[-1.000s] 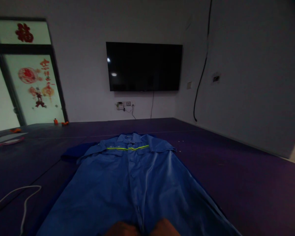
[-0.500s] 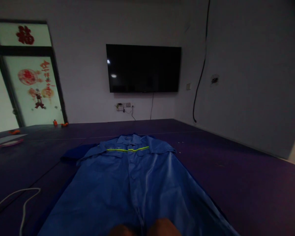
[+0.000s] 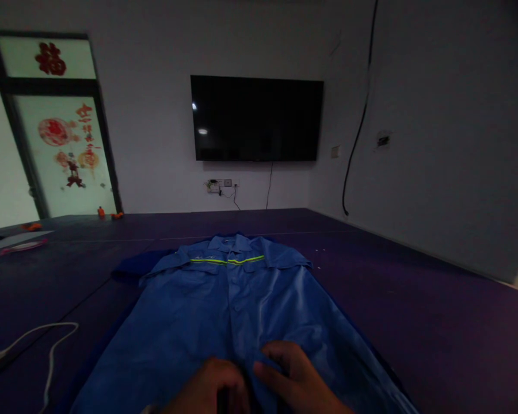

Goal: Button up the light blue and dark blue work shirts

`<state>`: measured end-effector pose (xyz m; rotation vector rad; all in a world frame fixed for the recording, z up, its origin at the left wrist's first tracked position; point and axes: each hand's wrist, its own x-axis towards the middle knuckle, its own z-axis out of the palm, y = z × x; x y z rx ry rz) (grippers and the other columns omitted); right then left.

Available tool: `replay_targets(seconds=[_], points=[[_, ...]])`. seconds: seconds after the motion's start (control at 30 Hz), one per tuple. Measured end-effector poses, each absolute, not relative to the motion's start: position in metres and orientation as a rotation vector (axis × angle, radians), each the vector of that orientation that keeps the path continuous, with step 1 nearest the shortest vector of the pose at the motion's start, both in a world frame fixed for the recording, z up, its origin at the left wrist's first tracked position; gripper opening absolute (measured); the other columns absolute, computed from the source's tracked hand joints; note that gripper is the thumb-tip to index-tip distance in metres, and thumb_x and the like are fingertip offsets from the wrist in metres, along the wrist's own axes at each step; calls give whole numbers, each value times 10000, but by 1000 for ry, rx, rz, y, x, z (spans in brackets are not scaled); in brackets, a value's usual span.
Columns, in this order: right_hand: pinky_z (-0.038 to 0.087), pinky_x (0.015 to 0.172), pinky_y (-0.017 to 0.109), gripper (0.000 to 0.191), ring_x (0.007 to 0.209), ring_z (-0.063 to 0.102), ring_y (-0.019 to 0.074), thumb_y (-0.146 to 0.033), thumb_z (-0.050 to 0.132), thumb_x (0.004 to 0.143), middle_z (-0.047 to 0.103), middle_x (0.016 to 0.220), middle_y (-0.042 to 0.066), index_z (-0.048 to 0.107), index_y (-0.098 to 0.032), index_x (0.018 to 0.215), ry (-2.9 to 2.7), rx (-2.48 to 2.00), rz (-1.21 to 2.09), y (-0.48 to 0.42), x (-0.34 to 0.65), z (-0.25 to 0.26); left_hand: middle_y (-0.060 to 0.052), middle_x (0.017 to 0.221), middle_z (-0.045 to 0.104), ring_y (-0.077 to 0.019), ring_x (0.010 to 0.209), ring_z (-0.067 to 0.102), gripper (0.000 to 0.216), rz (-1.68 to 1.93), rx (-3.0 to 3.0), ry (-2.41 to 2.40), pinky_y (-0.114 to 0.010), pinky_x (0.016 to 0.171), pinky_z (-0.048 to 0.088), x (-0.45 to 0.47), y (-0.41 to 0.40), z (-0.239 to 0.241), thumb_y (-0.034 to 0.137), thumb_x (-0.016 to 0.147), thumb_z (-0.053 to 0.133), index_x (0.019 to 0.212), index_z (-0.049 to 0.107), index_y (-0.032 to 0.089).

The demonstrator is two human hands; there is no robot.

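Observation:
A blue work jacket (image 3: 224, 299) with a yellow-green reflective stripe (image 3: 227, 260) across the chest lies flat, collar away from me, on a dark purple surface (image 3: 414, 299). Both hands rest low on its front, at the bottom of the view. My left hand (image 3: 213, 386) is curled, its fingers closed on the cloth by the button strip. My right hand (image 3: 297, 376) sits just beside it, with its fingers and thumb bent inward and pinching the same strip of cloth. The hands almost touch. The hem of the jacket is out of view.
A white cable (image 3: 47, 348) loops on the surface at the left. Small orange and pink items (image 3: 23, 244) lie far left. On the far wall hang a dark television (image 3: 256, 118) and a socket (image 3: 219, 184). A glass door with red decorations (image 3: 64, 144) stands at the left.
Both hands have slid forward up the jacket front and now show much more fully. The view has shifted slightly to the left.

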<state>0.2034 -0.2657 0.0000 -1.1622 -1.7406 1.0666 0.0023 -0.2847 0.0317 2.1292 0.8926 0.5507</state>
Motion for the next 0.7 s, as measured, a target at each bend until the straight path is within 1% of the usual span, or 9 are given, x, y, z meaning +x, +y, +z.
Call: replay_targets(seconds=[0.07, 0.13, 0.23, 0.3, 0.37, 0.43, 0.53, 0.6, 0.7], points=[[424, 743, 290, 528, 814, 540, 199, -619, 563, 684, 599, 821, 58, 635, -134, 878, -1729, -1132, 1104, -265, 200, 2, 44, 635, 547, -87, 594, 478, 95, 637, 1966, 1179, -192, 545, 363, 2, -278, 36, 243, 686, 631, 694, 604, 152], [422, 712, 274, 535, 781, 535, 186, -635, 574, 669, 589, 792, 44, 632, -139, 861, -1737, -1109, 1126, -265, 199, 4, 51, 619, 520, -82, 597, 448, 113, 696, 1825, 1280, -190, 561, 346, 1, -272, 39, 246, 671, 629, 682, 588, 142], [396, 612, 234, 499, 671, 492, 145, -634, 587, 660, 533, 673, 9, 613, -142, 739, -1797, -1102, 1141, -266, 198, 6, 50, 601, 489, -82, 584, 413, 241, 761, 1713, 1214, -195, 556, 329, -3, -267, 41, 365, 677, 634, 673, 572, 132], [344, 537, 210, 486, 595, 429, 113, -629, 597, 652, 460, 594, -18, 577, -144, 664, -1849, -1104, 1154, -267, 197, 8, 54, 584, 462, -79, 565, 384, 307, 780, 1674, 1176, -195, 541, 313, -5, -266, 44, 432, 682, 625, 668, 560, 133], [289, 495, 200, 476, 557, 372, 93, -620, 618, 635, 400, 564, -39, 540, -150, 639, -1867, -1105, 1167, -268, 197, 11, 57, 582, 451, -78, 561, 370, 330, 777, 1663, 1140, -194, 538, 306, -7, -267, 51, 461, 681, 623, 669, 549, 140], [254, 480, 199, 476, 545, 337, 83, -616, 637, 618, 364, 559, -52, 509, -157, 634, -1851, -1086, 1190, -269, 196, 13, 56, 596, 456, -80, 573, 373, 332, 776, 1681, 1106, -195, 550, 313, -8, -268, 61, 467, 678, 626, 667, 538, 148], [241, 479, 199, 499, 537, 325, 76, -625, 652, 596, 347, 556, -59, 476, -160, 622, -1808, -1010, 1276, -268, 196, 13, 55, 612, 458, -82, 589, 379, 314, 785, 1711, 1081, -196, 569, 321, -8, -269, 80, 447, 681, 629, 654, 522, 154], [250, 475, 198, 508, 529, 337, 77, -637, 645, 597, 361, 551, -58, 481, -158, 630, -1747, -967, 1345, -266, 196, 13, 57, 613, 455, -81, 590, 381, 284, 778, 1729, 1063, -196, 578, 323, -5, -269, 90, 420, 697, 619, 666, 527, 153], [305, 501, 202, 489, 542, 377, 87, -634, 590, 666, 408, 575, -43, 523, -149, 682, -1592, -932, 1341, -263, 196, 13, 57, 614, 460, -83, 588, 389, 238, 742, 1748, 1069, -201, 583, 325, 7, -268, 95, 379, 711, 605, 693, 546, 150]])
